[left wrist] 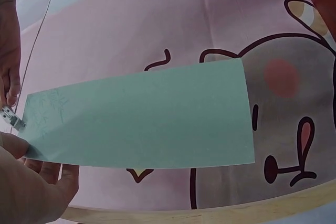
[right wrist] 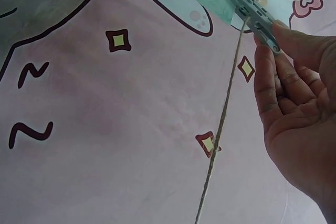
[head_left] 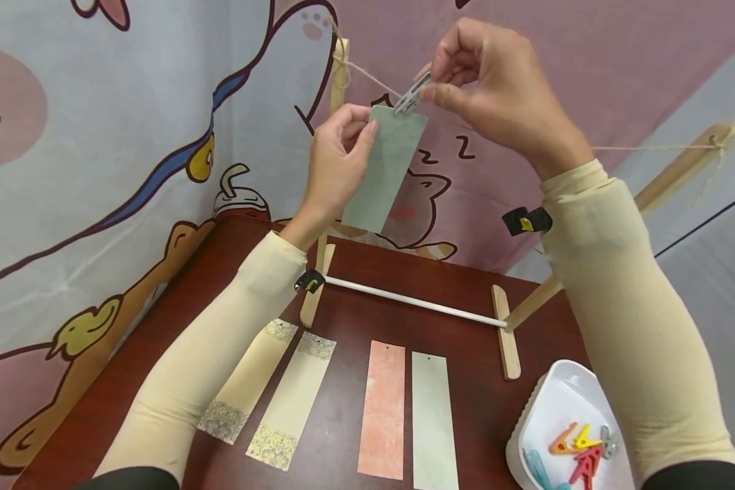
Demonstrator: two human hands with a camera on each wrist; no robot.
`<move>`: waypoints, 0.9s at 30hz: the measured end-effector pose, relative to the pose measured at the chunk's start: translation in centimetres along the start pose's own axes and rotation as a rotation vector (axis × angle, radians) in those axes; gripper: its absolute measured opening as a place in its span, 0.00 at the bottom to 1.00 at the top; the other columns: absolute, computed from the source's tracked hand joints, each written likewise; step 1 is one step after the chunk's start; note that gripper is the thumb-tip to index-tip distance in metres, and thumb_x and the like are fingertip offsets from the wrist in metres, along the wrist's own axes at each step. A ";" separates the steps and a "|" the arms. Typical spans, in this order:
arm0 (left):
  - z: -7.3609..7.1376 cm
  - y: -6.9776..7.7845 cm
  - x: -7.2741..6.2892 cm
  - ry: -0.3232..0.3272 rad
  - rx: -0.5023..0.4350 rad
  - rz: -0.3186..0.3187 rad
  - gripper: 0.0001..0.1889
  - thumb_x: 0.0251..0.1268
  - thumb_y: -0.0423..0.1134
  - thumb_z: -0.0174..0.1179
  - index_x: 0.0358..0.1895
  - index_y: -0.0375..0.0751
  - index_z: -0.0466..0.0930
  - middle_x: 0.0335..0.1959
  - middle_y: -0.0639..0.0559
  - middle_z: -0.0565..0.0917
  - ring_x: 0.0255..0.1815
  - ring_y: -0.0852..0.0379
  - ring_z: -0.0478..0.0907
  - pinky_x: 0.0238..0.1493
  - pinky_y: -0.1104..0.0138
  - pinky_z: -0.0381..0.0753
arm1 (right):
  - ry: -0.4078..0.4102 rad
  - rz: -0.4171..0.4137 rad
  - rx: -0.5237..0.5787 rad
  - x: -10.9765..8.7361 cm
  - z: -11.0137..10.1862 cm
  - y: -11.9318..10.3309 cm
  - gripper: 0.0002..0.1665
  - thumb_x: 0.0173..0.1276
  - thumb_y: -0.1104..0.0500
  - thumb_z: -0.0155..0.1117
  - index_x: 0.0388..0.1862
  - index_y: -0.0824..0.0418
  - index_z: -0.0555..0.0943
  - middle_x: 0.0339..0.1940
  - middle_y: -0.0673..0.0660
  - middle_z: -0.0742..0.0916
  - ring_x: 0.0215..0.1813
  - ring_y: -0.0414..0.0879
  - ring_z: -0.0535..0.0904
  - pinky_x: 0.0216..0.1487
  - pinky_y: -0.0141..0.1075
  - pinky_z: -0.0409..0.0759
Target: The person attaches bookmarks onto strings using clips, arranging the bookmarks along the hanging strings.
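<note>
My left hand (head_left: 341, 153) pinches the upper left edge of a pale green card (head_left: 388, 170), which hangs tilted near the string (head_left: 372, 79). Between thumb and fingers, my right hand (head_left: 496, 88) holds a grey clothespin (head_left: 412, 95) at the card's top edge. In the right wrist view the clothespin (right wrist: 255, 20) lies across the string (right wrist: 223, 114), its tip at the card's corner. The left wrist view shows the card's face (left wrist: 142, 116) with a faint leaf pattern near the held end. Whether the clothespin's tips bite both card and string I cannot tell.
The string runs between two wooden posts (head_left: 680, 167) joined by a white rod (head_left: 416, 300). On the dark red table (head_left: 239, 238) lie two yellow patterned cards (head_left: 294, 401), a pink card (head_left: 382, 408) and a pale green one (head_left: 435, 422). A white basket (head_left: 517, 435) holds several coloured clothespins (head_left: 586, 466).
</note>
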State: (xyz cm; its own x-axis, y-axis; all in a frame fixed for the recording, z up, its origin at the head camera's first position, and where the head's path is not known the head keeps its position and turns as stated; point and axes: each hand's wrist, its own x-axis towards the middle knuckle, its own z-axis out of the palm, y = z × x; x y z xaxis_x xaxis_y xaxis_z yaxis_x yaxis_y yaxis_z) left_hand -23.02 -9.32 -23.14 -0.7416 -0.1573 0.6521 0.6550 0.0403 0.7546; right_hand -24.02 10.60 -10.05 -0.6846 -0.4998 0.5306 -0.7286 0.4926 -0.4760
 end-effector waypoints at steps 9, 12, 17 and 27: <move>0.1 -0.7 -0.3 -0.014 -0.011 0.013 0.08 0.82 0.28 0.60 0.54 0.26 0.84 0.45 0.40 0.91 0.33 0.56 0.78 0.36 0.67 0.74 | -0.073 0.034 -0.101 -0.1 0.5 0.1 0.15 0.73 0.66 0.77 0.51 0.63 0.78 0.45 0.55 0.87 0.44 0.44 0.83 0.46 0.30 0.78; 0.1 -1.0 -0.6 0.003 -0.012 0.026 0.08 0.82 0.27 0.60 0.53 0.26 0.84 0.44 0.40 0.91 0.32 0.56 0.77 0.35 0.67 0.73 | -0.106 0.021 -0.138 0.1 0.8 0.0 0.17 0.73 0.65 0.77 0.52 0.63 0.77 0.47 0.56 0.88 0.46 0.44 0.83 0.49 0.30 0.79; 0.4 -1.2 -0.5 -0.001 -0.030 0.028 0.08 0.82 0.28 0.60 0.53 0.26 0.84 0.45 0.39 0.91 0.33 0.55 0.77 0.36 0.67 0.73 | -0.135 0.007 -0.206 0.1 0.8 -0.2 0.20 0.73 0.63 0.77 0.55 0.64 0.76 0.48 0.56 0.90 0.48 0.42 0.83 0.53 0.31 0.80; 0.4 -1.0 0.1 -0.003 -0.035 0.024 0.08 0.83 0.29 0.59 0.54 0.27 0.84 0.47 0.40 0.91 0.39 0.56 0.81 0.40 0.67 0.76 | -0.125 -0.004 -0.145 0.8 0.8 -0.2 0.27 0.78 0.60 0.73 0.70 0.63 0.75 0.57 0.57 0.90 0.54 0.41 0.85 0.59 0.34 0.82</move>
State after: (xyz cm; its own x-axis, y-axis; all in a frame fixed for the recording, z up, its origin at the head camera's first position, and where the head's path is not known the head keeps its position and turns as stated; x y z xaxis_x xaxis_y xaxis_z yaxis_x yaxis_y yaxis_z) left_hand -23.80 -8.98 -23.76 -0.7257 -0.1540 0.6705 0.6776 0.0091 0.7354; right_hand -24.42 9.53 -10.15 -0.6861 -0.5822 0.4364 -0.7262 0.5838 -0.3629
